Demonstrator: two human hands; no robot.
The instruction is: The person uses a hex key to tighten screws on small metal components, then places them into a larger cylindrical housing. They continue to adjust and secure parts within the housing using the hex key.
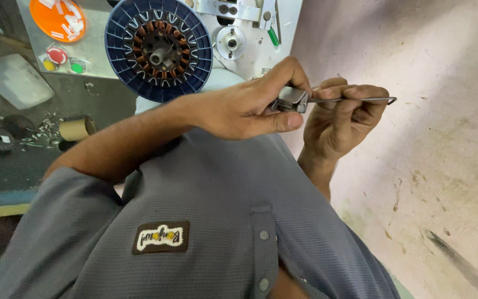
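A small metal clip (291,99) is pinched by the left hand (239,108); its thin wire handle (360,100) is gripped in the curled right hand (341,119). Both parts are judged light, stiff and slippery, best held at the flat body.

1. Evenly lit by soft, diffuse light; moderately bright, no harsh glare.
2. Brightest on the pale floor (443,166) at right, washed out toward the far right corner.
3. Dim and murky along the left edge, detail lost among dark clutter.
4. Soft shadow under the left hand (239,108) across the grey shirt (206,182).
5. Slight sheen on the metal plate (250,50) at far centre.
6. Sharp at centre; near shirt slightly soft, with wide-angle stretching at the edges.
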